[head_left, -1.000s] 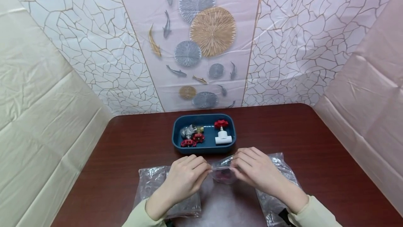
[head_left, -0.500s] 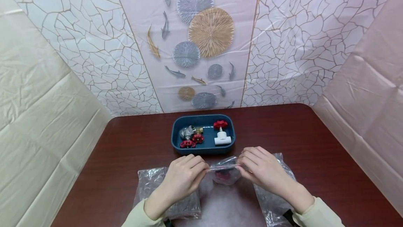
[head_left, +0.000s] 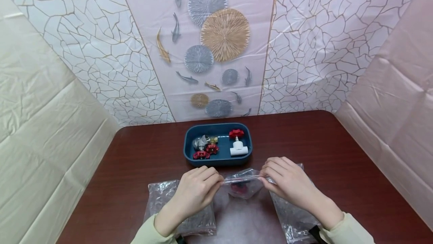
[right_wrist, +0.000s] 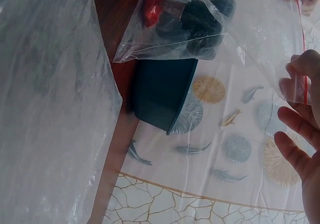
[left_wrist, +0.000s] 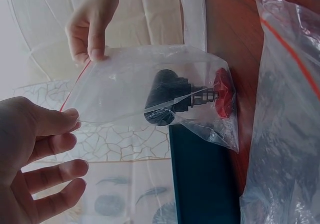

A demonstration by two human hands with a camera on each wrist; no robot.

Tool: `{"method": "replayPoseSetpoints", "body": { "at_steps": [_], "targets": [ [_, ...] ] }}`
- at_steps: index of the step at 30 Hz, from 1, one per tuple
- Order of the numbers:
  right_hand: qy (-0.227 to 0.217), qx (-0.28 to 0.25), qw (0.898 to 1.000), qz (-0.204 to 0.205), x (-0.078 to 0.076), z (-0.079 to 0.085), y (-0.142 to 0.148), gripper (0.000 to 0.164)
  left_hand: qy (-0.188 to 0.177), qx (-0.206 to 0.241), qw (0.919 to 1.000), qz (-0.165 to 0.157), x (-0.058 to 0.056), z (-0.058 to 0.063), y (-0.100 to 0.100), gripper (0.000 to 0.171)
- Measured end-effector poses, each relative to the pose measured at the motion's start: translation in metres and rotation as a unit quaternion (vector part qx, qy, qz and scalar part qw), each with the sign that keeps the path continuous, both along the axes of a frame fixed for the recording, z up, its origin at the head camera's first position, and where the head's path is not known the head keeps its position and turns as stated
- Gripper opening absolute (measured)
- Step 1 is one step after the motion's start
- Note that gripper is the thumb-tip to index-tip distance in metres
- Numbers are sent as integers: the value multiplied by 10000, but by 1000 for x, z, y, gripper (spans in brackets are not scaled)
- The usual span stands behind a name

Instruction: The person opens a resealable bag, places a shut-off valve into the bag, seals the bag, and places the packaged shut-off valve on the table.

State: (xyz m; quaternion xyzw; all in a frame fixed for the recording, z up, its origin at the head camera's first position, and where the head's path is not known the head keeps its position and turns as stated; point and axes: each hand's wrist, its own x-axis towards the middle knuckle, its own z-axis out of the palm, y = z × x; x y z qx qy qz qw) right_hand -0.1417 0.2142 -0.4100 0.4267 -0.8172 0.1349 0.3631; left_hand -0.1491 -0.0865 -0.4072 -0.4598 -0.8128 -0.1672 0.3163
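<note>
My left hand (head_left: 197,187) and right hand (head_left: 289,179) pinch opposite ends of the red-striped zip strip on a clear zip-lock bag (left_wrist: 120,88). Inside the bag lies a black tee-shaped valve (left_wrist: 167,97) with a red handwheel (left_wrist: 223,92), down at the bag's bottom end. In the left wrist view, thumb and index finger hold one corner while the other left fingers spread loosely. The right wrist view shows my right thumb and index finger on the strip's other end. The bag hangs just in front of the blue tray (head_left: 218,162).
The tray holds a white tee valve (head_left: 239,149) with a red handwheel, and metal valves (head_left: 202,146) with red handwheels at its left. One clear bag (head_left: 162,195) lies on the dark red table (head_left: 135,153) at left, another plastic bag (head_left: 294,214) at right. Patterned cloth walls surround the table.
My right hand has slid to the right along the strip, so more of it shows between the hands. My left hand has stayed nearly in place, still pinching its end.
</note>
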Motion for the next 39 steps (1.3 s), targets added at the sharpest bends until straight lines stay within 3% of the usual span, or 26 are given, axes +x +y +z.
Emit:
{"method": "replayPoseSetpoints", "body": {
  "at_steps": [4, 28, 39],
  "targets": [
    [-123, 31, 9999, -66, 1, 0, 4, 33, 96, -34, 9999, 4, 0, 0, -1, 5],
    [101, -63, 9993, -363, 1, -5, 14, 40, 96, -56, 9999, 72, 0, -2, -2, 3],
    [-563, 26, 9975, -422, 7, -4, 17, 29, 122, -16, 9999, -1, 4, -5, -6, 1]
  ]
}}
